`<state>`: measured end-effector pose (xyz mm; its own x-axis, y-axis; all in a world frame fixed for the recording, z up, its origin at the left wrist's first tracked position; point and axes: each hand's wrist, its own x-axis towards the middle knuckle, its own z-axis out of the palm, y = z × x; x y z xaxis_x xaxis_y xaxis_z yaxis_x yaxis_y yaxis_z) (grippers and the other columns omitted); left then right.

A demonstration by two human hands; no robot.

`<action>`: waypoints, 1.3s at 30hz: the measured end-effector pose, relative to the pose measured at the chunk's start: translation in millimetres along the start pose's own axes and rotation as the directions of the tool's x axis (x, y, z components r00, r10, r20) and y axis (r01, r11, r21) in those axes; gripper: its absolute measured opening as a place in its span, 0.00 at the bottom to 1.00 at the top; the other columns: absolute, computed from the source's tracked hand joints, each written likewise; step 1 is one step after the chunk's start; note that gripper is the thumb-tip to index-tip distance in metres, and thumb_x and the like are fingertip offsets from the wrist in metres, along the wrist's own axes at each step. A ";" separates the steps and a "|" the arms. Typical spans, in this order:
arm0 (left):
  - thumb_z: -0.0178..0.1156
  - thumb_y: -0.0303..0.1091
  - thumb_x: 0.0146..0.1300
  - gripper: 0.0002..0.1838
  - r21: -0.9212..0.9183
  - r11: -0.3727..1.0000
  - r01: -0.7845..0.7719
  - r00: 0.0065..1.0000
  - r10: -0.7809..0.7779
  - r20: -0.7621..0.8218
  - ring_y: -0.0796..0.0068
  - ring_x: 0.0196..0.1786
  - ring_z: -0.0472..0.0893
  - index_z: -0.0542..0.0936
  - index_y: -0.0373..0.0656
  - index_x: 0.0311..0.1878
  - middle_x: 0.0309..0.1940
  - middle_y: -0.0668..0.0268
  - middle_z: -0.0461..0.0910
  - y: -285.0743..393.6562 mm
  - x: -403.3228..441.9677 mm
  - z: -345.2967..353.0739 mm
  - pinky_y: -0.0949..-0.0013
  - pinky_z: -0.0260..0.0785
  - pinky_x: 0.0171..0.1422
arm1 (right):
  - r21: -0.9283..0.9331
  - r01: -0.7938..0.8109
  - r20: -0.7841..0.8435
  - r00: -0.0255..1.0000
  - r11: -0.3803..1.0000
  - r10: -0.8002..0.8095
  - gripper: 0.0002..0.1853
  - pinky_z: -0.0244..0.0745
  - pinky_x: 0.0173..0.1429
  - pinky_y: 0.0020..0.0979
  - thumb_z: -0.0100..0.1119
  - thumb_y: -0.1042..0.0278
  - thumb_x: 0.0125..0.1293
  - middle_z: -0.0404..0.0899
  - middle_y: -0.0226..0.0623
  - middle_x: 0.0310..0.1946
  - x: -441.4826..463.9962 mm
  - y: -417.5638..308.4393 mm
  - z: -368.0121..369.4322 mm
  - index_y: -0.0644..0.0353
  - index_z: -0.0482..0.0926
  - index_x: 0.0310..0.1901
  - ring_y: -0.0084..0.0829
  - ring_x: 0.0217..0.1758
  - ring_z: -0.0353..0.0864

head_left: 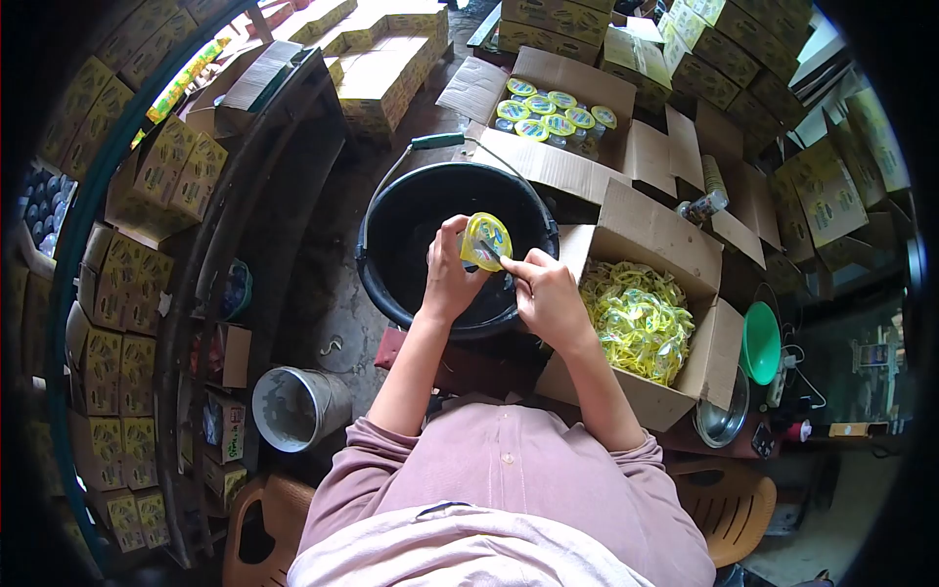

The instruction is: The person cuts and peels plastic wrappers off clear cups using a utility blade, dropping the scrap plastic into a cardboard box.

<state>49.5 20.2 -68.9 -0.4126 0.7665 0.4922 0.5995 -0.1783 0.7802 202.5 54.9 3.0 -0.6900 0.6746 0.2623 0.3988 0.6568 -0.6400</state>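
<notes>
Nearest me, the person in the mauve shirt is sitting between two brown chair edges, a grey bucket is standing on the floor to the left, and to the right an open carton is brimming with yellow plastic scraps. A little farther out, both forearms are reaching forward over a black bucket, and a yellow-lidded cup is hanging above its mouth, held in the air with its lid tilting up toward the wearer. The left hand is grasping the cup from its left side, while the right hand is pinching what seems to be a slim dark tool against the lid; I cannot make out its exact kind. The cup is looking light and thin-walled to me, probably slick if wet and prone to denting under a hard squeeze, the lid seeming flimsy and easy to tear, so the firm upper wall just under the rim is offering the best hold. Beyond the bucket, a second carton is holding more lidded cups, and farther back stacked yellow boxes are catching the light.
</notes>
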 end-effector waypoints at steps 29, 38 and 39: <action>0.59 0.20 0.37 0.27 0.619 0.729 -0.293 0.945 0.124 0.301 0.68 0.50 0.71 0.73 0.49 0.47 0.43 0.68 0.74 20.0 -7.4 3.8 0.66 0.58 0.56 | 0.277 -0.199 -0.223 0.938 0.940 0.265 0.16 0.70 0.31 0.25 0.54 0.84 0.50 0.76 0.40 0.28 -78.9 23.5 -6.4 0.64 0.79 0.42 0.25 0.23 0.74; 0.63 0.26 0.39 0.17 0.747 0.434 -0.504 0.822 -0.026 0.569 0.68 0.43 0.74 0.74 0.46 0.37 0.34 0.66 0.74 15.5 2.9 -7.0 0.67 0.62 0.50 | 0.281 -0.164 -0.238 0.943 0.946 0.234 0.17 0.70 0.31 0.26 0.55 0.84 0.49 0.77 0.40 0.29 -75.4 26.9 0.4 0.64 0.78 0.43 0.27 0.24 0.76; 0.63 0.27 0.39 0.17 0.752 0.409 -0.516 0.808 -0.058 0.586 0.69 0.43 0.74 0.75 0.46 0.37 0.34 0.66 0.74 15.5 6.2 -10.0 0.67 0.62 0.50 | 0.279 -0.158 -0.240 0.944 0.947 0.228 0.17 0.70 0.31 0.26 0.55 0.84 0.49 0.77 0.40 0.29 -74.8 26.2 0.8 0.64 0.78 0.43 0.27 0.24 0.76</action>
<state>49.3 16.0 -49.8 0.0338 0.9915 0.1258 0.9743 -0.0046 -0.2251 264.1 21.3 -34.0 -0.4153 0.8670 0.2753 0.3184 0.4220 -0.8488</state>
